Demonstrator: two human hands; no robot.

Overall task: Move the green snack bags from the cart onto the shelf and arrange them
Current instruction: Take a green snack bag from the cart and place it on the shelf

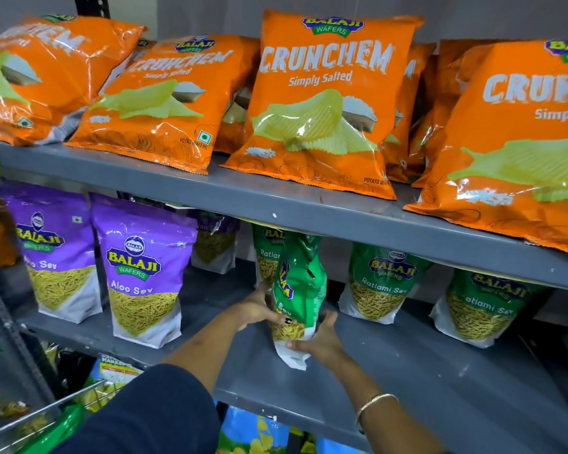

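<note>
A green Ratlami Sev bag (300,283) stands upright and slightly twisted on the middle grey shelf (407,365). My left hand (259,309) grips its left side and my right hand (318,342) holds its white bottom edge. Behind it stands another green bag (265,253), partly hidden. Two more green bags (379,283) (482,306) stand upright to the right. At the bottom left, a further green bag (54,430) lies in the wire cart (30,417).
Purple Aloo Sev bags (141,273) stand at the left of the same shelf. Orange Crunchem bags (322,103) fill the shelf above, whose front lip (276,211) overhangs the green bags. Blue and yellow packs (253,430) sit on the shelf below.
</note>
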